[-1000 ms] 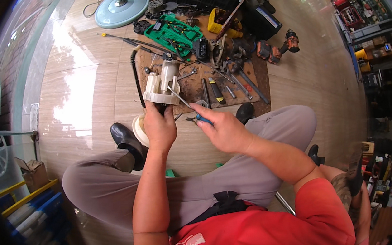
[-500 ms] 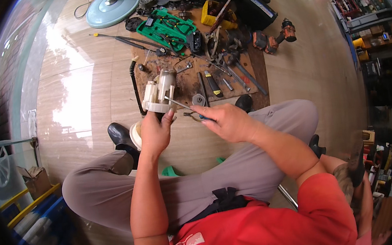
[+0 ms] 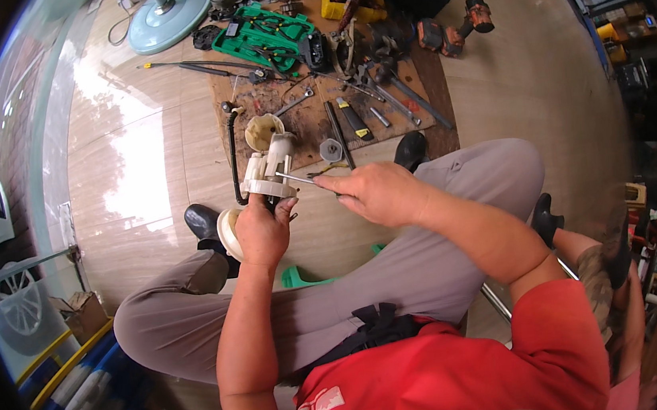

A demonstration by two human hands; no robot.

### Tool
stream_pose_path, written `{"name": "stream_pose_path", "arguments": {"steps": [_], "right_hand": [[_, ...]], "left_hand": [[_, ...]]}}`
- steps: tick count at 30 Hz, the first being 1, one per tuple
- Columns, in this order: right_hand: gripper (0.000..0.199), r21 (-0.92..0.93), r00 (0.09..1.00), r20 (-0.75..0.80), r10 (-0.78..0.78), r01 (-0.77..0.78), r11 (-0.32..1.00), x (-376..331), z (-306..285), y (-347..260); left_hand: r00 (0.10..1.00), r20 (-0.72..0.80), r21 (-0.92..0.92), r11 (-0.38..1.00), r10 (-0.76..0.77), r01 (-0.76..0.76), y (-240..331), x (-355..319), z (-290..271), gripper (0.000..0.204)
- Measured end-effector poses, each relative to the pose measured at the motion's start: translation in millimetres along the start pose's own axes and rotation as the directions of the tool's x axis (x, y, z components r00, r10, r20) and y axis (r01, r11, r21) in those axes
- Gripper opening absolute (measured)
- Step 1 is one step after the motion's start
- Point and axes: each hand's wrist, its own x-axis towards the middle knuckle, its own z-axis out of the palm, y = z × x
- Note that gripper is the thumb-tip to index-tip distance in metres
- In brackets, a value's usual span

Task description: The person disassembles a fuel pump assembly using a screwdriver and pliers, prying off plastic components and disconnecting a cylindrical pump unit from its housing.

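Observation:
A white plastic fuel pump assembly is in my left hand, which is wrapped round its lower end. My right hand is closed on a screwdriver; its handle is mostly hidden in the fingers. The thin metal shaft points left, and its tip meets the side of the assembly just above the round rim. A round cream plastic flange shows beside my left wrist, partly covered by it. Beyond the assembly sits a cream plastic cup, with a black ribbed hose to its left.
A stained cardboard sheet carries a utility knife, wrenches, a green tool case and a yellow bin. A cordless drill lies at far right. A person's bare leg shows behind my right side.
The assembly has dropped a little toward me, and the cream cup behind it has come into sight. The screwdriver shaft lies flatter, its tip still at the assembly. The whole view has shifted slightly.

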Motion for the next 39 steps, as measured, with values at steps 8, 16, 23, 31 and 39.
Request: {"name": "stream_pose_path", "arguments": {"steps": [8,16,23,31,39], "right_hand": [[0.048,0.830,0.937,0.319,0.144,-0.349,0.435,-7,13,8],[0.050,0.817,0.908,0.367,0.204,-0.419,0.397,-10,0,12],[0.048,0.286,0.993,0.099,0.066,-0.092,0.954,-16,-10,23],[0.047,0.837,0.912,0.323,0.253,-0.400,0.374,-4,3,2],[0.047,0.921,0.914,0.355,0.197,-0.379,0.096,3,9,1]], "left_hand": [[0.999,0.050,-0.315,0.949,0.003,0.013,-12,-4,16,0.034],[0.996,0.049,-0.153,0.986,0.075,-0.067,3,8,17,0.035],[0.983,0.162,-0.079,0.994,0.090,-0.078,17,6,10,0.034],[1.000,0.010,-0.299,0.954,0.009,-0.006,4,9,28,0.035],[0.993,0.017,-0.321,0.940,-0.115,0.114,-5,14,39,0.029]]}}
